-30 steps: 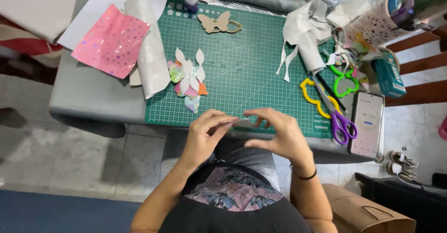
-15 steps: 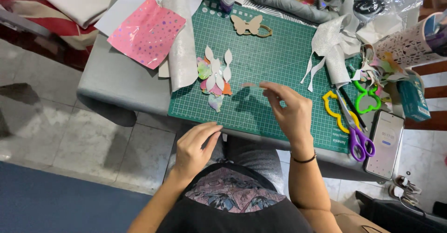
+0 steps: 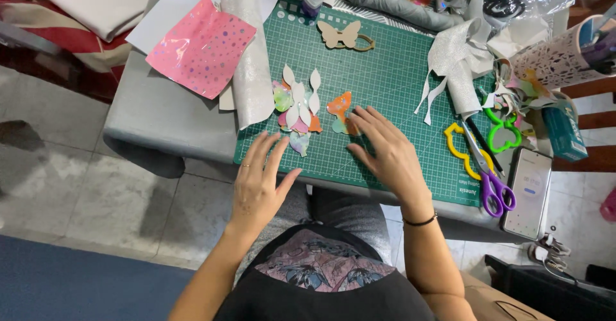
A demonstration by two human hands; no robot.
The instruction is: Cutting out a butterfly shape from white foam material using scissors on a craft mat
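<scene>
Nearest the body, the left hand (image 3: pixel 256 183) lies flat with fingers spread at the near edge of the green gridded cutting mat (image 3: pixel 398 96), its grip released and nothing in it. Just beyond, the right hand (image 3: pixel 388 154) is also open and empty, its fingertips touching the small orange-and-green cut-out shape (image 3: pixel 340 112) that lies on the mat — a light press with the pads seems wiser than a pinch, so the thin piece slides flat without creasing. Just to the left of that piece sits the cluster of white and pastel petal-shaped cut-outs (image 3: pixel 296 106); keeping them undisturbed looks worthwhile, as they overlap loosely. To the right, near the mat's edge, lie the purple-handled scissors (image 3: pixel 491 183) beside a yellow outline stencil (image 3: pixel 459 148). Farther off, a tan butterfly-shaped cut-out (image 3: pixel 341 34) rests near the mat's far side, and a pink glossy dotted sheet (image 3: pixel 202 45) lies on the grey surface (image 3: pixel 154 119) to the left.
</scene>
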